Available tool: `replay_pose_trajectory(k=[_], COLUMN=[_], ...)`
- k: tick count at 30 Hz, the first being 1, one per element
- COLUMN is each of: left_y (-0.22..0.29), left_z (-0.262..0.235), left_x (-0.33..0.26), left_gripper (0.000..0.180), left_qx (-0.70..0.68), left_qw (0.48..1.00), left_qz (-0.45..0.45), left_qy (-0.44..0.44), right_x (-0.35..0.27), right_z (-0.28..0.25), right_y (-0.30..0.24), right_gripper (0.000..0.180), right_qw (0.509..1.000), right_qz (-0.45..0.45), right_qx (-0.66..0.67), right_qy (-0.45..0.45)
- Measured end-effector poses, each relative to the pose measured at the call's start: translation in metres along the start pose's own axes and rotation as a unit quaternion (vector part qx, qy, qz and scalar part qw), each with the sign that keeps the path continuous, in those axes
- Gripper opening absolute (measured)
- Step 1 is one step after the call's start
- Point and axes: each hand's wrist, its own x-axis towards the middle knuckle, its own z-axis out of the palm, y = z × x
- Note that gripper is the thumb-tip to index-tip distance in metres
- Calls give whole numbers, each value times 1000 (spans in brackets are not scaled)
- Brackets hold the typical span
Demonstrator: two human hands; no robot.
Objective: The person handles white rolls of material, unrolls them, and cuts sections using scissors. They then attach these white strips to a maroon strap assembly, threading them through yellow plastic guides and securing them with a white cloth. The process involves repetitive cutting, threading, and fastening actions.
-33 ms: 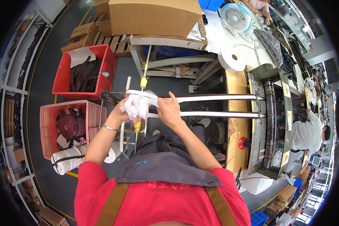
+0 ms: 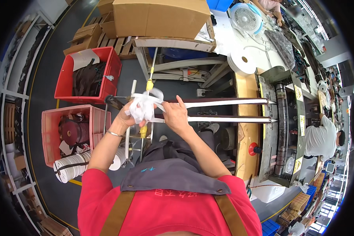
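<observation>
A loose, crumpled bunch of thin white tape [image 2: 141, 109] is gathered in my left hand [image 2: 126, 115], whose fingers close around its left and lower sides. Close by on the right, my right hand [image 2: 176, 116] pinches a strand of that white tape, one finger pointing up. Two long strips, an upper white and dark brown strip [image 2: 228, 102] and a lower white and dark brown strip [image 2: 228, 119], stretch from behind my right hand to a roller machine [image 2: 281, 129]. The tape's path between my hands is partly blurred.
Below my hands stands a rod frame with yellow fittings [image 2: 144, 131]. At left are a red bin [image 2: 116, 69], a pink bin [image 2: 47, 133] and white rolls [image 2: 72, 167]. A workbench [image 2: 173, 42] carries a large carton [image 2: 161, 17]. A co-worker [image 2: 322, 137] is at far right.
The loose white tape has shifted shape, with a loop now standing up between my hands. Both hands stay in nearly the same place.
</observation>
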Motion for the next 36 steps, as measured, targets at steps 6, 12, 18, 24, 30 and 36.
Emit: replay_pose_trajectory(k=[6,12,18,24,30,36], left_y=[0,4,10,11,21,20], left_z=[13,43,39,36,30,17], left_x=[14,28,28,29,29,25], left_gripper=[56,52,45,40,26,18], left_qx=[9,-12,127,128,393,849], left_qw=[996,983,974,959,852,460], left_qz=[76,143,154,218,259,-56], left_qy=[41,113,110,129,228,253], right_x=[-2,-4,-5,-7,-11,10], right_z=[3,2,1,4,0,-21], right_y=[-3,-6,-6,-7,-10,-31], right_gripper=[13,6,4,7,14,17], right_qw=[1000,1000,999,999,998,994], right_qz=[19,18,17,20,7,-71], right_qx=[-13,-15,-16,-17,-32,72], right_qy=[-21,-19,-28,-36,-52,41])
